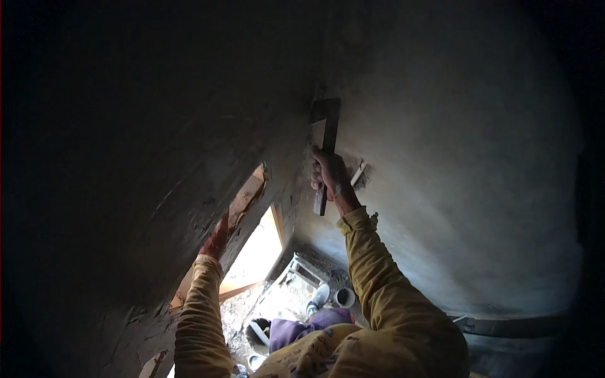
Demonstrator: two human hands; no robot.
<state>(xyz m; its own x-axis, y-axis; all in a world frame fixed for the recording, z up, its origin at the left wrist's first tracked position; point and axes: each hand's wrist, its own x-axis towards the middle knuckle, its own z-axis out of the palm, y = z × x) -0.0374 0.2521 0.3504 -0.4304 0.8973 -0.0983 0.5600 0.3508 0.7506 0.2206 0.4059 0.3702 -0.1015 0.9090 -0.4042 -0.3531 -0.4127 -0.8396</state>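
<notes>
My right hand [330, 173] is closed round a long, dark plastering float [330, 135], held upright near the corner where two plastered walls meet. Its far end has a short crosspiece that reaches left toward the corner. Close by my right wrist, a small light stick-like piece [358, 173] sits in a rough dark patch of the right wall. Lower and to the left, my left hand [217, 238] is at the edge of a bright opening [258, 249] in the left wall. Its fingers are in shadow and mostly hidden.
The left wall [138, 157] is dark and rough, while the right wall [466, 164] looks smoother. Below me are a small stool-like frame [309, 271], a bucket [345, 297] and my shoe [320, 295] on a littered floor. A ledge [517, 324] runs along the lower right.
</notes>
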